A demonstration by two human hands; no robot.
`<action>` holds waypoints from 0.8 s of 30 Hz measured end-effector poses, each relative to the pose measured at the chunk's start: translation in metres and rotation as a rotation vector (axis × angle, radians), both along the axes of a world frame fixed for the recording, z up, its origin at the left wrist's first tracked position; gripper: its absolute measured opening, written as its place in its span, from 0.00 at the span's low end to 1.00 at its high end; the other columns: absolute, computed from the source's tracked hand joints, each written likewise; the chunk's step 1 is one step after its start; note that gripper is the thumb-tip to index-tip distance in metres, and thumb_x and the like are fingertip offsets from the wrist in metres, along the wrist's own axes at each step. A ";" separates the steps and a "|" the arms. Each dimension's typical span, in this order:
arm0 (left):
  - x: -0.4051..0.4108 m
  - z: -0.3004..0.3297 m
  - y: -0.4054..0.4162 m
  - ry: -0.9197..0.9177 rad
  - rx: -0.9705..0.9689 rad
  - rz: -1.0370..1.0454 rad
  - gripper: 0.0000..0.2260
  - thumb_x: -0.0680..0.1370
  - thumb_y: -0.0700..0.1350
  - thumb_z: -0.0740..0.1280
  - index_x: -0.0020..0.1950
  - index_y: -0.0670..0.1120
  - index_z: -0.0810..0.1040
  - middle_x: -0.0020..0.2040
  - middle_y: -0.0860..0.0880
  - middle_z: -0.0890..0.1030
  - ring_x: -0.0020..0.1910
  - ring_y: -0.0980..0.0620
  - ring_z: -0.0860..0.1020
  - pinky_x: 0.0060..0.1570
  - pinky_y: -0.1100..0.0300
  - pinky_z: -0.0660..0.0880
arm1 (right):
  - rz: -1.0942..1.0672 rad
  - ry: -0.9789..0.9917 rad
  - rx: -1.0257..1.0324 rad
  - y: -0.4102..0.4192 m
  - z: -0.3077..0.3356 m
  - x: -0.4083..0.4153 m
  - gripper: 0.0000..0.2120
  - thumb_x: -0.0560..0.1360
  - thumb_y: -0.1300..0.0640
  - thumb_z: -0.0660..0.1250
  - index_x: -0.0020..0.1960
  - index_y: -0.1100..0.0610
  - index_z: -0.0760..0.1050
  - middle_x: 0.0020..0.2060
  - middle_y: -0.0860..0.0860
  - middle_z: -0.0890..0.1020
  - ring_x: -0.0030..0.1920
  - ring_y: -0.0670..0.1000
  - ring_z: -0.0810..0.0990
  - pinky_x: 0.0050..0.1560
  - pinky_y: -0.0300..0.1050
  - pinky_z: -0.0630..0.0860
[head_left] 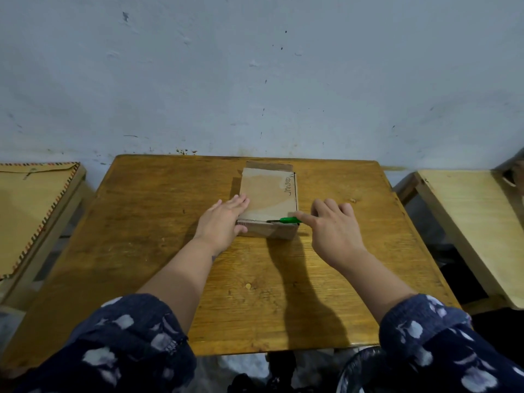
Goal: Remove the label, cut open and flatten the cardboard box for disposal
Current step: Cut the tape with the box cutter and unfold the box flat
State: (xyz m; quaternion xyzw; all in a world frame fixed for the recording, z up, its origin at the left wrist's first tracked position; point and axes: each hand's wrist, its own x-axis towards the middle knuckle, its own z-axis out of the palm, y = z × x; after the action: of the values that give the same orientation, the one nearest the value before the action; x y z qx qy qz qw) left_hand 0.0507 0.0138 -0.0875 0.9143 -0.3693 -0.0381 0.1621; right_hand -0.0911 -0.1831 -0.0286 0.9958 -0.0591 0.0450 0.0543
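A left hand is pressing flat-fingered on the light, stiff cardboard box on the bench while the right hand, its grip clamped on a green cutter, is slicing the near top edge.

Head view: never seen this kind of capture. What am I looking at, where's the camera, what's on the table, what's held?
There is no machine here: a person works with two bare hands. The single picture comes from a wide-angle camera worn on the person's head, looking forward and down, so the arms in dark patterned sleeves reach in from the bottom. On the brown wooden table lies a small brown cardboard box with handwriting along its right edge. The left hand presses flat, fingers straight, on the box's near left corner. The right hand holds a green-handled cutter, its tip lying along the box's near top edge. Lighter wooden furniture stands at either side, against a pale blue wall.
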 end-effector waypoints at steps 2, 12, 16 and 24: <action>-0.002 0.000 -0.001 -0.009 0.013 0.006 0.32 0.77 0.47 0.67 0.77 0.49 0.56 0.77 0.53 0.56 0.76 0.56 0.54 0.74 0.56 0.49 | -0.040 -0.010 -0.001 -0.006 -0.002 -0.005 0.27 0.75 0.62 0.58 0.71 0.42 0.65 0.51 0.50 0.74 0.54 0.54 0.69 0.51 0.50 0.63; -0.005 0.000 -0.004 -0.038 0.037 0.040 0.32 0.77 0.47 0.67 0.77 0.49 0.56 0.78 0.52 0.56 0.76 0.56 0.55 0.74 0.56 0.50 | -0.141 -0.091 -0.044 -0.022 -0.010 -0.025 0.25 0.75 0.65 0.59 0.66 0.43 0.72 0.49 0.50 0.75 0.52 0.55 0.71 0.51 0.51 0.62; -0.006 0.001 -0.004 -0.037 0.054 0.051 0.32 0.77 0.47 0.67 0.77 0.48 0.56 0.78 0.51 0.56 0.76 0.55 0.55 0.74 0.56 0.50 | -0.170 -0.096 -0.045 -0.020 -0.008 -0.029 0.24 0.76 0.63 0.57 0.67 0.43 0.71 0.50 0.50 0.75 0.53 0.55 0.71 0.54 0.52 0.62; -0.008 0.002 -0.005 -0.009 0.073 0.084 0.32 0.78 0.51 0.66 0.78 0.47 0.54 0.78 0.51 0.54 0.77 0.55 0.53 0.75 0.55 0.49 | -0.456 -0.018 0.270 -0.034 -0.006 -0.032 0.22 0.78 0.59 0.56 0.68 0.41 0.70 0.53 0.49 0.76 0.58 0.54 0.70 0.55 0.52 0.60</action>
State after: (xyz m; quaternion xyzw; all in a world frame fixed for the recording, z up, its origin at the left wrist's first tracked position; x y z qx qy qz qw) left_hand 0.0427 0.0083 -0.0859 0.9344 -0.3298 -0.0408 0.1284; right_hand -0.1229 -0.2168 -0.0344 0.9546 -0.2877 0.0323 -0.0708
